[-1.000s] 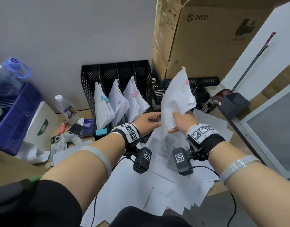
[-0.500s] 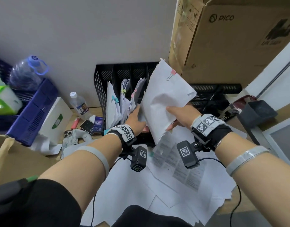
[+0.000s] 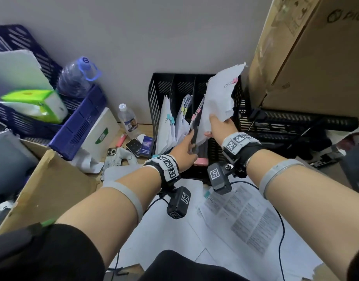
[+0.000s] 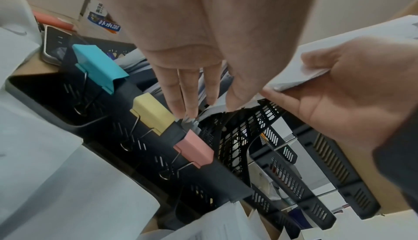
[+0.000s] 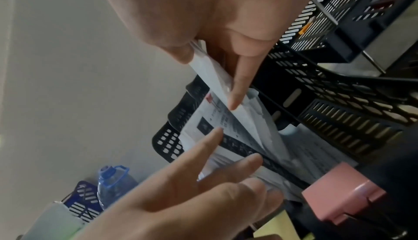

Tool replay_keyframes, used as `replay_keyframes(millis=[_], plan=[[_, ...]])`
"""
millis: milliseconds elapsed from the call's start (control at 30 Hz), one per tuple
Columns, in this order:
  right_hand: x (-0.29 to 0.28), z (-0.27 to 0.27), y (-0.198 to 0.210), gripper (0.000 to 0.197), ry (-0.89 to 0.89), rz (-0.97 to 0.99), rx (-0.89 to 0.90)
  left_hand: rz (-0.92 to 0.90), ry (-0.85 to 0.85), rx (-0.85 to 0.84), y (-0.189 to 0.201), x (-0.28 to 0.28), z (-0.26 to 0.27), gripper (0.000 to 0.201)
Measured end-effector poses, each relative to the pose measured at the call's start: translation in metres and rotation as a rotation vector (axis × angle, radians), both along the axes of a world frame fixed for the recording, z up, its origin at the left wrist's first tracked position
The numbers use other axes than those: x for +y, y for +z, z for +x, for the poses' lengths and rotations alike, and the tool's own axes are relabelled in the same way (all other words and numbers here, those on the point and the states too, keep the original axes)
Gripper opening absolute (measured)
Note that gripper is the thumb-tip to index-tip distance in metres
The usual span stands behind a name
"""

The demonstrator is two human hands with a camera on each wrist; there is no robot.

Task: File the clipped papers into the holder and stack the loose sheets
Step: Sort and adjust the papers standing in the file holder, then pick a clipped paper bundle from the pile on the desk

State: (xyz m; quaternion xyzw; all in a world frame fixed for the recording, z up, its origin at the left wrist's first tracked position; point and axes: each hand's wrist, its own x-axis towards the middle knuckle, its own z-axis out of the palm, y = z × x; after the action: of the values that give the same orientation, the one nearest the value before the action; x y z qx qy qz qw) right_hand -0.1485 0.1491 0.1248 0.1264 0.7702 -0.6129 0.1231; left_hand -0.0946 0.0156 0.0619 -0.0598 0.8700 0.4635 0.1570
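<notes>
A black mesh file holder (image 3: 160,102) stands against the wall with clipped bundles upright in its slots. My right hand (image 3: 214,126) pinches the lower edge of a clipped bundle (image 3: 219,94) with a pink clip (image 3: 234,80), held tilted over the rightmost slot. In the right wrist view thumb and forefinger (image 5: 237,90) squeeze this bundle (image 5: 210,72). My left hand (image 3: 189,144) reaches into the holder with straight fingers (image 4: 192,97) pressing the filed papers aside. Blue (image 4: 97,65), yellow (image 4: 151,117) and pink (image 4: 194,147) clips sit on the holder's front edge. Loose sheets (image 3: 241,220) cover the desk below my wrists.
A big cardboard box (image 3: 308,57) rests on black letter trays (image 3: 296,126) right of the holder. On the left are a blue crate (image 3: 79,122), a water jug (image 3: 77,76), a small bottle (image 3: 128,120), a white box (image 3: 99,132), phones (image 3: 111,153) and an open carton (image 3: 49,185).
My right hand has carried the pink-clipped bundle from over the desk to above the holder's right slot. My left hand has let go of it and reached in among the filed papers.
</notes>
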Motion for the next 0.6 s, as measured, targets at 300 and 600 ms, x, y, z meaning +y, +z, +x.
replay_keyframes(millis=[300,600], plan=[[0.004,0.002,-0.054,0.033,0.316,0.266,-0.197,-0.043,-0.059,0.037,-0.015,-0.003,0.007,0.033],[0.032,0.042,-0.069,0.024,0.412,0.281,-0.139,-0.026,-0.078,-0.267,-0.066,0.013,0.03,0.014]])
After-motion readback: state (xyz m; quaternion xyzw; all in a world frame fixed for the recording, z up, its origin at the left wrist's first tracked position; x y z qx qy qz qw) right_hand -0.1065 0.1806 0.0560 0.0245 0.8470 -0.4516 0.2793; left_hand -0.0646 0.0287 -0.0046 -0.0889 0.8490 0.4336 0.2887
